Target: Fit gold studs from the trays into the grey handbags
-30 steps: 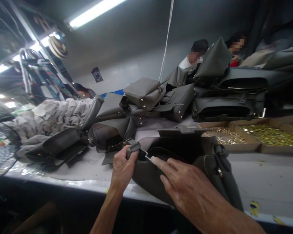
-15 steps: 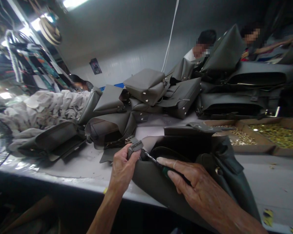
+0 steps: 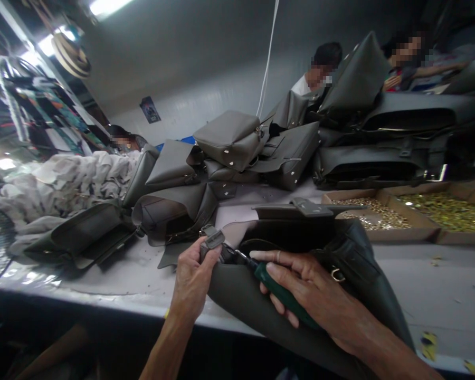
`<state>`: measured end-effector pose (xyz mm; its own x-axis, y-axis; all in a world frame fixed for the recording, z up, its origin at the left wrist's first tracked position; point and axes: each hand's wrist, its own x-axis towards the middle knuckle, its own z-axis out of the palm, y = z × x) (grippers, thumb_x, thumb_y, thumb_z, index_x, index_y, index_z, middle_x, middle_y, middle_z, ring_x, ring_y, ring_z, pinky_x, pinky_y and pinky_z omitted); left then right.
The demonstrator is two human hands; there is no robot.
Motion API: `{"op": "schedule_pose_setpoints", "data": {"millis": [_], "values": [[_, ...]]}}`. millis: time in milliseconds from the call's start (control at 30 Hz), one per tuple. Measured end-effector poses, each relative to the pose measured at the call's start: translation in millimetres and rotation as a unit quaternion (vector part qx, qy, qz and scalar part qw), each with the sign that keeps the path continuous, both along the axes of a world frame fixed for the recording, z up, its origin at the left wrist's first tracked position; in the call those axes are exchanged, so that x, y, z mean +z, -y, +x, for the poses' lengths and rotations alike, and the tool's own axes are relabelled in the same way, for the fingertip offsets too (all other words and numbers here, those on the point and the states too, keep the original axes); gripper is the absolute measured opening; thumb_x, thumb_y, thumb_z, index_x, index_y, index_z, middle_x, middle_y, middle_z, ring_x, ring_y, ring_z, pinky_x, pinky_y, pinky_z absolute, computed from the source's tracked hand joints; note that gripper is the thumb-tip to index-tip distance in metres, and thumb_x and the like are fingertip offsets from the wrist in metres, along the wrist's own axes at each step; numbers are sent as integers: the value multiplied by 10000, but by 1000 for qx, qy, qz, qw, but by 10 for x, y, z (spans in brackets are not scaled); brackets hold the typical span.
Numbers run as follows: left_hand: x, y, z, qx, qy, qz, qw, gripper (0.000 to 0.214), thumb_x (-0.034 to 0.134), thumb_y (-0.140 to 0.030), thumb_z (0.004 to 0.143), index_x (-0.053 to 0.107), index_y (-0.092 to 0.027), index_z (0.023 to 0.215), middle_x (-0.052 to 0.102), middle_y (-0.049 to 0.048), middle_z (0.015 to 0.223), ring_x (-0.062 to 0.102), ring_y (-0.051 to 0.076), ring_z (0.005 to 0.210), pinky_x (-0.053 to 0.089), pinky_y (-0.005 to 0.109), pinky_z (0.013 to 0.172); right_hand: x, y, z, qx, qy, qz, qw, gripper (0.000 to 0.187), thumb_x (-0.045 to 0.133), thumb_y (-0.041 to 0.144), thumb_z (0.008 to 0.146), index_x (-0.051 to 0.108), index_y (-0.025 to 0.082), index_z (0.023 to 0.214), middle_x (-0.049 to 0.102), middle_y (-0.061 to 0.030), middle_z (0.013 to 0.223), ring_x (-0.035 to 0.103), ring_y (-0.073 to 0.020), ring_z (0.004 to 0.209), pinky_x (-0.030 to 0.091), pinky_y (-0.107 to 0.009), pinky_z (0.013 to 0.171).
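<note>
A dark grey handbag point(image 3: 340, 274) lies open at the table's front edge. My left hand point(image 3: 192, 282) pinches a small strap tab point(image 3: 212, 239) at the bag's left corner. My right hand point(image 3: 316, 301) is closed round a green-handled screwdriver point(image 3: 279, 290). Its metal tip points left at the tab, just beside my left thumb. The right forefinger lies stretched along the shaft.
A heap of grey handbags point(image 3: 237, 142) fills the middle of the table point(image 3: 439, 285). Shallow cardboard trays point(image 3: 419, 221) of brass fittings stand at the right. Crumpled pale stuffing point(image 3: 63, 179) lies at the left. Other people sit behind the heap.
My right hand has slid back along the screwdriver, so the green handle now shows. The tip stays at the tab. My left hand keeps its pinch.
</note>
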<state>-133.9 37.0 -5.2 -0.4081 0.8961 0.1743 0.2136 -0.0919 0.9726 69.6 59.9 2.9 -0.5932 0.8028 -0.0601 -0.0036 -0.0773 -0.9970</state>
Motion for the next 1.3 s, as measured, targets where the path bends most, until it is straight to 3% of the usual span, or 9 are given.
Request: {"op": "schedule_pose_setpoints", "data": {"millis": [167,333,467,600,767,967,1067,1167,1300], "values": [[-28,-29,-1,-8,48,-9,999,279,697,-393,734,637,-155,868,554,-14,712,467,113,676,380,170,601,-103,83,-162,-59,35,65,996,430,462,378,909,553,202,1291,639,-24,742,542,-101,481,430,-197,411],[-42,-60,-15,-11,103,-16,994,341,710,-426,704,594,-153,873,530,-25,670,453,94,581,374,168,525,-197,110,-330,-129,24,237,963,324,499,273,866,684,219,1126,689,-70,968,631,-218,942,500,-364,858],[-71,-87,-42,-22,141,-23,989,371,728,-424,685,586,-155,898,543,-22,679,491,99,595,419,178,552,-280,52,-424,-99,-54,40,993,408,496,379,875,606,188,1218,642,-33,721,561,-129,498,436,-222,405],[-109,-134,-52,-21,161,-20,987,364,749,-415,670,579,-157,863,552,-27,673,475,81,547,400,165,507,-257,40,-502,-109,-144,-93,979,405,550,352,841,590,130,1177,594,-11,646,456,-73,408,357,-166,351],[-124,-188,-32,-10,179,-23,983,386,777,-411,628,586,-161,852,584,-30,671,488,76,535,413,168,518,-147,-22,-470,-67,-281,-324,901,228,490,199,890,558,87,1077,601,-56,660,498,-76,464,339,-121,366],[-106,-259,-36,-5,188,-38,981,414,808,-388,551,604,-161,831,598,-33,633,511,96,522,406,190,510,-68,-131,-414,-5,-330,-463,823,221,367,177,956,549,77,879,563,-55,688,481,-26,473,335,-66,388],[-79,-272,-58,-15,180,-42,983,381,810,-367,541,600,-150,773,585,-34,603,493,93,503,389,190,498,-48,-70,-403,-27,-256,-327,909,208,400,208,945,563,111,1032,568,-19,680,488,-44,459,338,-98,381],[-47,-255,-89,-33,167,-42,984,360,797,-363,572,609,-133,777,582,-24,612,482,88,511,376,183,501,-40,24,-397,-67,-71,-34,995,335,491,253,890,572,165,1203,642,-31,752,570,-111,517,453,-208,462],[-34,-216,-132,-51,146,-26,988,313,761,-374,640,626,-131,783,554,-33,612,473,83,548,361,168,522,-17,96,-406,-110,107,231,961,385,609,170,792,647,158,1175,670,-95,1113,608,-251,1043,427,-392,965]]}}
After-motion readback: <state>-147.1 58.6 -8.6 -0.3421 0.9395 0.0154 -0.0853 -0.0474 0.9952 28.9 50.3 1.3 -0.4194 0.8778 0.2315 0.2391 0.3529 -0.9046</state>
